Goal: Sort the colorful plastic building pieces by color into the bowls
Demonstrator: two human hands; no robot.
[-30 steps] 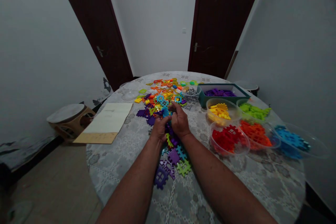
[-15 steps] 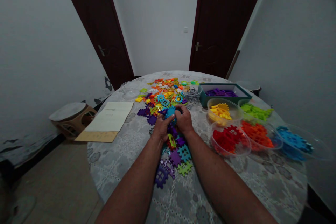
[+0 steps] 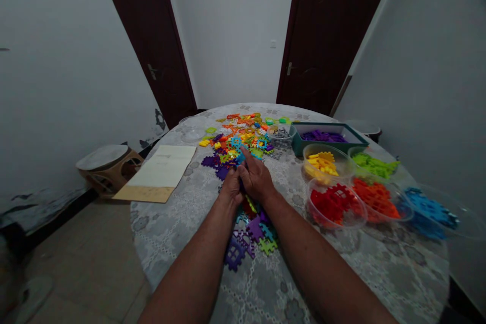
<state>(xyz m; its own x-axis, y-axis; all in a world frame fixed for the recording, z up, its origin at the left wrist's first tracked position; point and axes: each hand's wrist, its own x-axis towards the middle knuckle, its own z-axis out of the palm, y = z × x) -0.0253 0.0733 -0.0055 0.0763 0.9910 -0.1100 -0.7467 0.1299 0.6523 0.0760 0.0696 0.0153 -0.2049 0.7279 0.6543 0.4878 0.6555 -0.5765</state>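
My left hand (image 3: pixel 231 186) and my right hand (image 3: pixel 256 177) meet over the middle of the table, fingers closed around a blue interlocking building piece (image 3: pixel 240 158). Only a bit of the blue piece shows beyond the fingers; the rest is covered. My right index finger points forward over it, and the right thumb lies against the left hand. Nearer to me, between my forearms, lie a purple square piece (image 3: pixel 254 229), a violet window piece (image 3: pixel 235 254) and a lime green piece (image 3: pixel 268 245). Dark purple pieces (image 3: pixel 211 161) lie just left of the hands.
A mixed heap of pieces (image 3: pixel 243 125) spreads toward the far edge. On the right stand a green box (image 3: pixel 298 148) with purple pieces and clear tubs of yellow (image 3: pixel 322 163), red (image 3: pixel 334 203), orange (image 3: pixel 375 197), lime (image 3: pixel 374 164) and blue pieces (image 3: pixel 429 207). Paper (image 3: pixel 163 166) lies left.
My right hand has shifted left and over the blue piece, hiding most of it, and its index finger now reaches forward. The view has turned slightly left.
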